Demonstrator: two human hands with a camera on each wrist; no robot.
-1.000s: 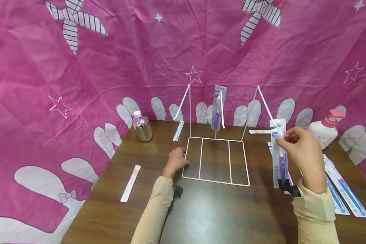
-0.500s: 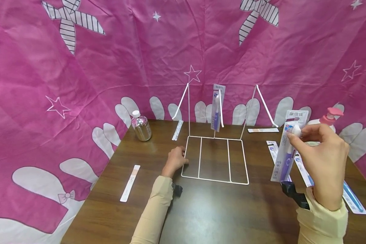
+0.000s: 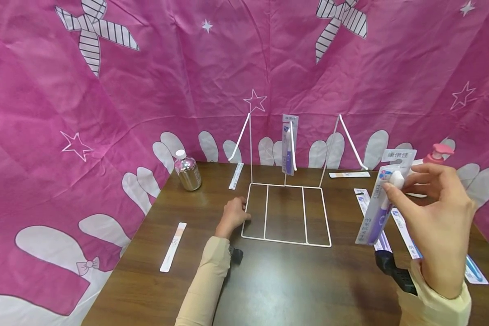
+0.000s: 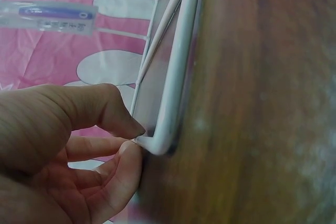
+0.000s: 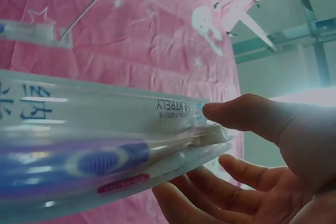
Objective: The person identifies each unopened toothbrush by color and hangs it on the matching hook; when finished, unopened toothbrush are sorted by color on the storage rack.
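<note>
The right hand's grip (image 3: 440,217) pinched a packaged purple toothbrush (image 3: 379,206) near its head, tilted and raised above the right part of the tabletop (image 3: 293,285). The left hand's grip (image 3: 233,213) pinched the left side of a white wire rack (image 3: 304,215) standing toward the back edge. A second toothbrush pack (image 3: 286,149) hung at the rack's middle hook. A silver bottle (image 3: 188,173) stood near the back left corner.
</note>
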